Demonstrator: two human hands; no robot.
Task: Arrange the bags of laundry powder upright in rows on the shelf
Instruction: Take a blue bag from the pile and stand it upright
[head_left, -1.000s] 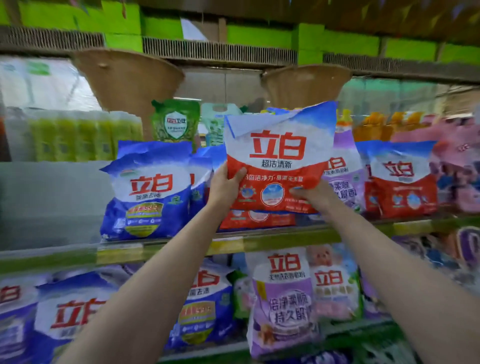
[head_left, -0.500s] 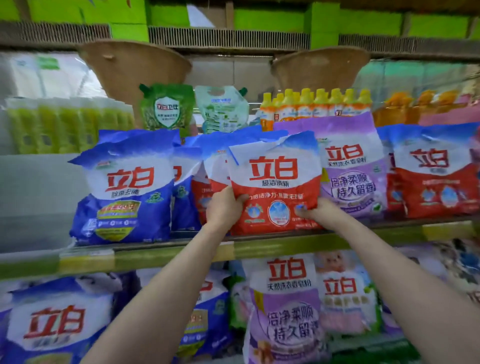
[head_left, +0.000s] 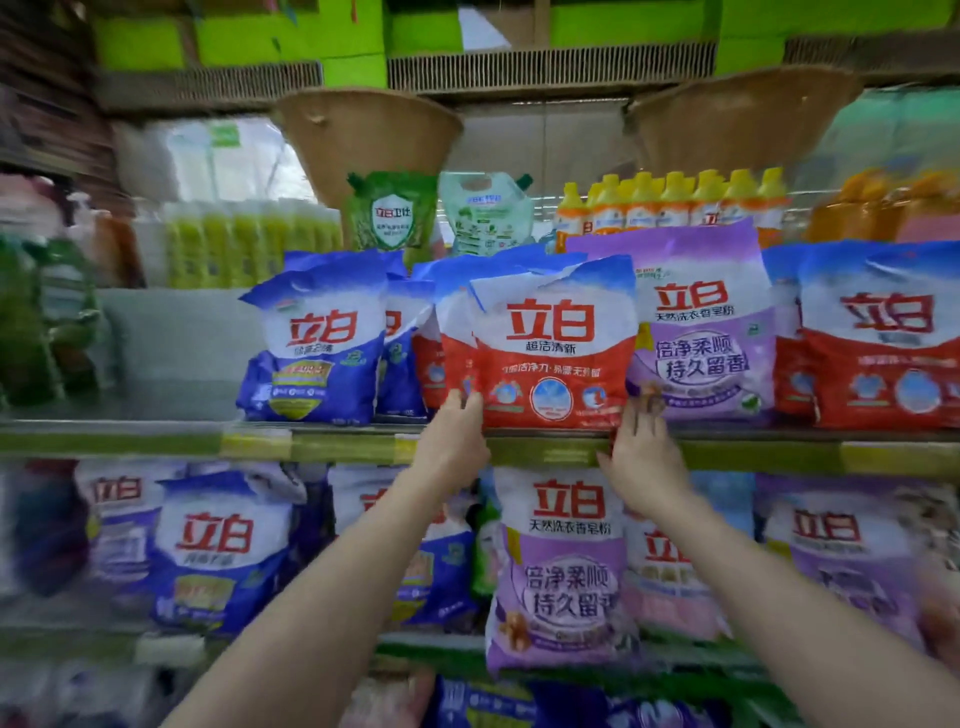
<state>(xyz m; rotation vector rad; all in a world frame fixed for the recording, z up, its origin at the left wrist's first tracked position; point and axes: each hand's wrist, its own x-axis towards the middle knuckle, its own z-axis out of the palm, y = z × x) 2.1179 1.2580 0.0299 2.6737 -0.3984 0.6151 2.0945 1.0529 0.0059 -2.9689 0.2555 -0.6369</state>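
Observation:
A red and white bag of laundry powder stands upright at the front edge of the middle shelf. It sits between a blue bag on its left and a purple bag on its right. Another red bag stands just behind it. My left hand touches its lower left corner with the fingers pointing up. My right hand is at its lower right corner, fingers straight and spread, blurred. More red bags stand upright further right.
Yellow-capped bottles, green pouches and two woven baskets sit behind and above the row. The lower shelf holds blue bags and purple bags. Grey shelf back shows left of the blue bag.
The red bag came down from mid-air onto the shelf edge and now stands there. Both hands slid to its bottom corners and loosened their grip. The view shifted right.

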